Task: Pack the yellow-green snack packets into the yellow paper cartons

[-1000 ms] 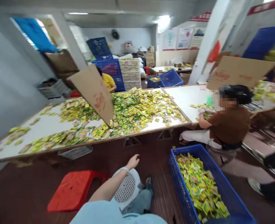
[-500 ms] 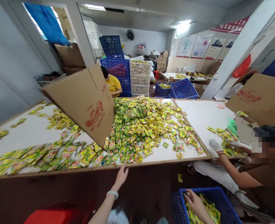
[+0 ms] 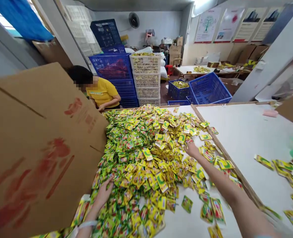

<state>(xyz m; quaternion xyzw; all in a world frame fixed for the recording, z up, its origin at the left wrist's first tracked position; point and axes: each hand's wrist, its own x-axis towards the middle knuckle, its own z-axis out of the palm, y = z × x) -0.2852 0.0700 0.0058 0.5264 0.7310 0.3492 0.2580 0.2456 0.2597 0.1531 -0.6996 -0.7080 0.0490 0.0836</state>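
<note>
A large heap of small sachets (image 3: 136, 145) covers the white table, mostly green on the left and yellow on the right. My left hand (image 3: 104, 193), with a pale bangle at the wrist, lies at the heap's left side, thumb and fingers apart, touching green sachets. Farther out, my right hand (image 3: 192, 149) reaches to the heap's right side with its fingers curled down among yellow sachets; whatever is between the fingertips is hidden. Beside my left arm stands a big cardboard sheet (image 3: 49, 142) with red print, tilted along the heap's left edge.
Across the table sits a person in a yellow shirt (image 3: 103, 91). A wooden strip (image 3: 220, 148) divides the tabletop, with more sachets (image 3: 285, 175) at right. Behind are stacked white crates (image 3: 146, 72), blue crates (image 3: 116, 69) and a tilted blue crate (image 3: 209, 89).
Both hands have moved onto the heap: the left from the table's front edge, the right up from a blue crate of sachets below. My view has come closer to the table.
</note>
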